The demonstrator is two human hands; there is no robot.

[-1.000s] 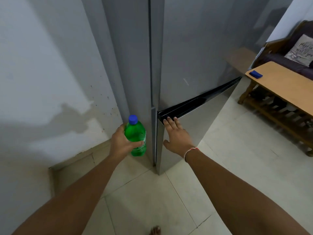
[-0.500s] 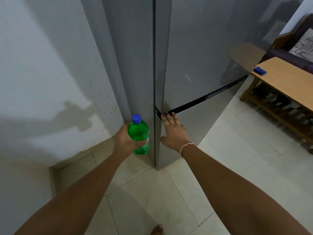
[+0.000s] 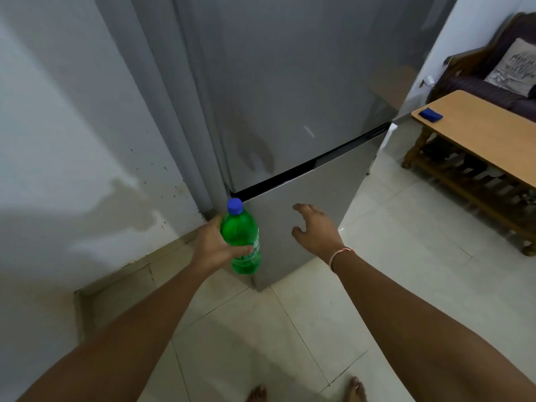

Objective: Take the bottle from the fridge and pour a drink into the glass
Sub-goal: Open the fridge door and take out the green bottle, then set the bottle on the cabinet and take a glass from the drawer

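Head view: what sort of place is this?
Probably a home: a grey fridge stands on a tiled floor, with a wooden table and a cushioned sofa nearby.

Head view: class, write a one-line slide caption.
Left hand grips a capped green bottle; open right hand hovers by the closed fridge.

Ahead of right hand: shut fridge doors, blocked | left of left hand: wall, close | right of right hand: open floor, then counter well apart.
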